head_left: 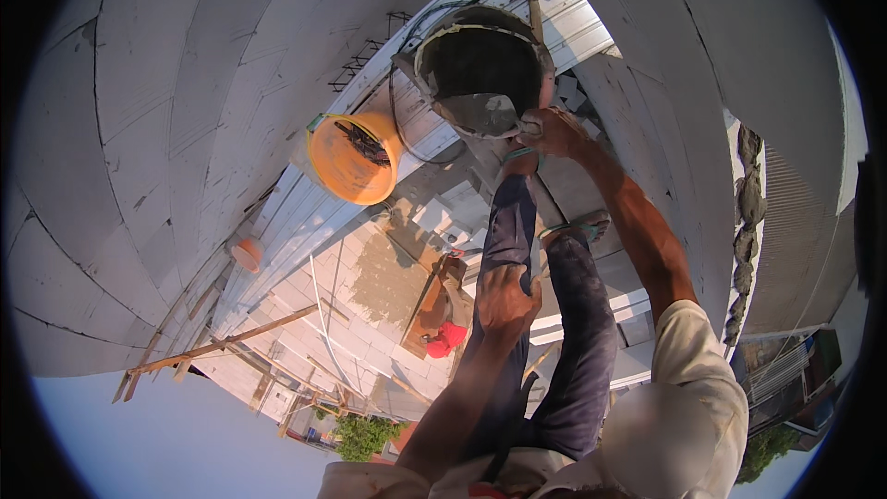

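My right hand reaches out to the rim of a black bucket and grips the handle of a trowel whose blade, loaded with grey mortar, lies inside the bucket. My left hand rests flat on my thigh, on dark trousers, and holds nothing. My sandalled feet stand on a ribbed metal plank that carries the bucket.
An orange bucket sits on the plank left of the black one. A hammer lies beyond the black bucket. White block walls rise on both sides; wet mortar lines the right wall's top. Wooden poles and a red item are below.
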`<state>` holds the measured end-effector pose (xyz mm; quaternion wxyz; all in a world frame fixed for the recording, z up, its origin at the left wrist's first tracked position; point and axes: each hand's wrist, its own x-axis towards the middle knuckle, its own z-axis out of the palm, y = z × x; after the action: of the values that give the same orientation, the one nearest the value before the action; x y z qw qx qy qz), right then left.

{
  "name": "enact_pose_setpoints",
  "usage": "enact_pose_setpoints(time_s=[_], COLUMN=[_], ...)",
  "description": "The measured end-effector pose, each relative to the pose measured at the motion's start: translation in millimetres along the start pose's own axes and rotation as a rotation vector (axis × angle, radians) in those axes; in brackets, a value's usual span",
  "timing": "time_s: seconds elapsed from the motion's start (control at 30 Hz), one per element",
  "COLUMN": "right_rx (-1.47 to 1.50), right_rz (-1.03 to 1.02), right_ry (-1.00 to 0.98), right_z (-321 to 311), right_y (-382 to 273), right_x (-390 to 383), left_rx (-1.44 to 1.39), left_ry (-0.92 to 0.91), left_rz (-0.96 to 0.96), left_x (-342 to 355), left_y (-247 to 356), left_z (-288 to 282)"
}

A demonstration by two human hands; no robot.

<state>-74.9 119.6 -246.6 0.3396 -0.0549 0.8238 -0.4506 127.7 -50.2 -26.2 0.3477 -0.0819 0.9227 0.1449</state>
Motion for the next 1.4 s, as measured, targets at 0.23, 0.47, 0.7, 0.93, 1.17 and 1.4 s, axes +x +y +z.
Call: enact_pose_setpoints(time_s=[0.23,0.47,0.7,0.93,1.17,1.4], right_rx=[0.187,0.717,1.111,1.144,0.839,0.981], right_rz=[-0.080,0.171,0.254,0.225,0.074,0.023], right_ry=[0.344,0.727,1.063,1.236,1.490,1.478], right_z=[9.6,3.5,-35.5,-52.0,-74.3,-90.5], right_y=[-14.6,-113.2,-154.6,-143.3,-196.5,-238.6], right_x=[-106.0,-240.3,-245.7,-176.9,-154.6,-137.3], left_rx=[0.088,0.140,0.283,0.282,0.201,0.215], left_ry=[-0.135,-0.223,-0.158,-0.307,-0.035,-0.100], left_rz=[0.069,0.079,0.164,0.157,0.404,0.025], left_x=[10.8,9.1,3.6,19.9,7.4,12.0], left_y=[13.6,29.5,31.1,-0.4,-22.9,17.0], left_z=[-2.2,-3.5,0.2,13.3,23.1,17.8])
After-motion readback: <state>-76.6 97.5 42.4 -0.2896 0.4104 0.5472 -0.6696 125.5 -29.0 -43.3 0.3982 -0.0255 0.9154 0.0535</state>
